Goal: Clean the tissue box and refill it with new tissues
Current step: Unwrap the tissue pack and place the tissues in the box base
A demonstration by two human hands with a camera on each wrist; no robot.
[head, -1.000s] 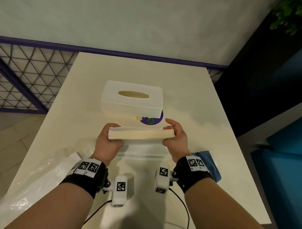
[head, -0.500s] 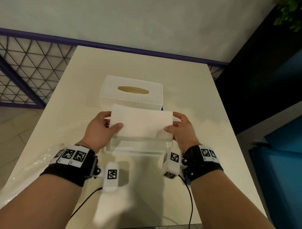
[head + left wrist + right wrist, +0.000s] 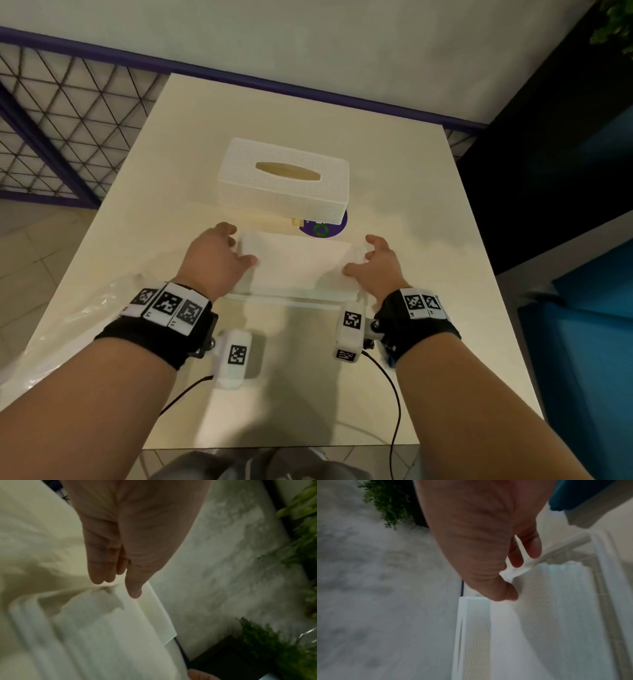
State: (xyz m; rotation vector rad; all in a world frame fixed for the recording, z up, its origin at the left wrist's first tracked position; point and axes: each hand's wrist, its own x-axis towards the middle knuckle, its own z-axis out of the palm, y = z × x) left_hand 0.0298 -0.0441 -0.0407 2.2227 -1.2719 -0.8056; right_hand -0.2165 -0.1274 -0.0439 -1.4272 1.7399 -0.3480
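Tissue stack (image 3: 294, 265) lowered since half-second ago onto flat white base tray (image 3: 294, 297); right hand (image 3: 376, 269) now off stack's end, fingers loosely spread, holding nothing. Left hand (image 3: 214, 262) straight-fingered, thumb resting on stack's left end, no curl round it. One stack: soft, white, rectangular. One woven-texture white cover (image 3: 284, 180) with oval slot just beyond stack, apart. Cream table (image 3: 411, 205) beneath.

Bare table (image 3: 394, 192) lies open right of the tissue box cover (image 3: 284, 178); that cover stands just behind the tissues (image 3: 294, 263), blocking the far side.
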